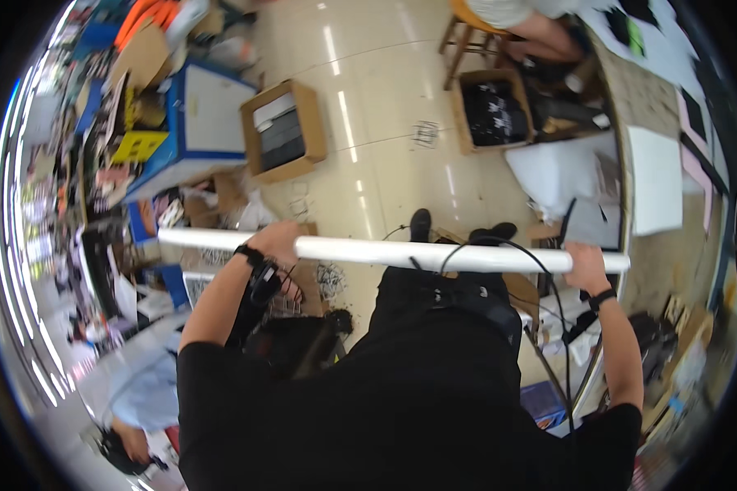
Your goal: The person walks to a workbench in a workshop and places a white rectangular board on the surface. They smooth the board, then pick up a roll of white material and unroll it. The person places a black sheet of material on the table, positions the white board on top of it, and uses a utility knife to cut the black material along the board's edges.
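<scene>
White roll: a long, slender white roll, level across your front at about lap height; whether it is a hollow tube or a wound sheet cannot be told.
Left hand: your left hand wraps the roll, with a good length running out beyond it.
Right hand: your right hand wraps the roll near the other end, only a short stub projecting past it; the two hands stand wide apart.
Done, as judged: the roll is picked up and carried by both hands, straight, with no loose flap visible.
Left, as judged: it is not yet laid down or released; any further work on it cannot be read from this view.
Black cable: a thin black cable loops across the roll on your right-hand side.
Work table: to your right, the table bears a white sheet.
Floor: ahead of your shoes, one cardboard box stands to the left, another carton with dark contents to the right.
</scene>
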Tool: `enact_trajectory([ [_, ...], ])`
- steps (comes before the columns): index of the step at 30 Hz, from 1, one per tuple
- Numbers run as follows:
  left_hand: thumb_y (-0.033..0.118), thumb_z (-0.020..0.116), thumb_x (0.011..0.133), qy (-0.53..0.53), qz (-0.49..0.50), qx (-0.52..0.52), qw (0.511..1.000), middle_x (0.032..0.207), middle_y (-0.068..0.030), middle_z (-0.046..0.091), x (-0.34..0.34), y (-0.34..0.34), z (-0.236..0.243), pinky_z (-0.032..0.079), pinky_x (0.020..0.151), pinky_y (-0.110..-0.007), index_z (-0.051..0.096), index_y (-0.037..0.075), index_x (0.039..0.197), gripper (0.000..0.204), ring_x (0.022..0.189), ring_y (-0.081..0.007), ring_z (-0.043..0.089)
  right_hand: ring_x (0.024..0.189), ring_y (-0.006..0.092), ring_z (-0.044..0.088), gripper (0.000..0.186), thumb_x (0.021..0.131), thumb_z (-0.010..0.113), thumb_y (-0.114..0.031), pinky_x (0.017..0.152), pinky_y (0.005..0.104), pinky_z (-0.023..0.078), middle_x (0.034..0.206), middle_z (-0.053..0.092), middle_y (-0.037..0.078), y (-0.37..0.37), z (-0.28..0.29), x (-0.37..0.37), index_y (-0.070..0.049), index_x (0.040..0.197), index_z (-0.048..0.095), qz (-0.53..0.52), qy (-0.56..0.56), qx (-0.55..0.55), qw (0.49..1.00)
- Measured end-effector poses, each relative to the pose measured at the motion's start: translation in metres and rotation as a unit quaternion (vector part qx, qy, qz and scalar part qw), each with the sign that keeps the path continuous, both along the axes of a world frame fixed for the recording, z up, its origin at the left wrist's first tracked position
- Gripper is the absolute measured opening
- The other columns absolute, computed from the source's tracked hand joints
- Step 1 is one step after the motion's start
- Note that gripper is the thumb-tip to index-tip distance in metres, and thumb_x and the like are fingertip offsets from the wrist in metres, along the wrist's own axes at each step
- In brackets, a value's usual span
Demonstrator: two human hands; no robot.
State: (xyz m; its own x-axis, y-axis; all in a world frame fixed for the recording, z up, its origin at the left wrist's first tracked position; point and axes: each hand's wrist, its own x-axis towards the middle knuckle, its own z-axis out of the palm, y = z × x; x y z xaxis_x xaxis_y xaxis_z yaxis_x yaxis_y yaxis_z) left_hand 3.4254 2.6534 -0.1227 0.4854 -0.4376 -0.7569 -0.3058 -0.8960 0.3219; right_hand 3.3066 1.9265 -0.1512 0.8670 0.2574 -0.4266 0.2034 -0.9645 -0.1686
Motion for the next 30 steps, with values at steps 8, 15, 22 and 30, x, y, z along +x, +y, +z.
enact_trajectory([
  [8,0.02,0.081,0.068,-0.201,0.041,-0.033,0.978,0.089,-0.0153,0.078,-0.041,0.029,-0.035,0.059,0.077,-0.051,0.075,0.012,0.095,0.029,0.088,-0.0375,0.076,0.115,0.046,0.067,0.085,0.056,0.096,-0.027,0.1,0.0516,0.055,0.122,0.073,0.023,0.006,-0.026,0.026,-0.008,0.133,0.067,0.016,0.24,0.058,0.969],
  [15,0.014,0.078,0.068,-0.153,0.0,-0.02,0.988,0.09,-0.0145,0.078,-0.01,-0.032,-0.089,0.061,0.081,-0.049,0.077,0.012,0.097,0.029,0.09,-0.0378,0.076,0.142,0.037,0.056,0.083,0.081,0.088,-0.025,0.121,0.045,0.043,0.154,0.058,0.022,0.1,-0.052,0.123,-0.003,0.153,0.053,-0.125,0.114,0.308,0.936],
  [22,0.014,0.081,0.067,-0.225,0.007,-0.13,0.966,0.089,-0.0144,0.077,0.015,-0.155,-0.133,0.061,0.08,-0.047,0.075,0.01,0.094,0.027,0.089,-0.0364,0.076,0.134,0.0421,0.06,0.091,0.074,0.093,-0.039,0.112,0.0491,0.049,0.143,0.064,0.024,0.302,-0.087,0.155,-0.004,0.148,0.053,0.089,0.087,0.254,0.959],
  [30,0.038,0.097,0.065,-0.163,0.117,-0.231,0.952,0.144,-0.0233,0.061,-0.021,-0.148,-0.112,0.029,0.126,-0.063,0.064,0.012,0.143,0.089,0.143,-0.0428,0.05,0.101,0.0455,0.074,0.048,0.078,0.082,-0.021,0.087,0.0556,0.059,0.101,0.077,0.022,0.347,-0.155,0.111,-0.008,0.119,0.062,0.093,0.155,0.188,0.965],
])
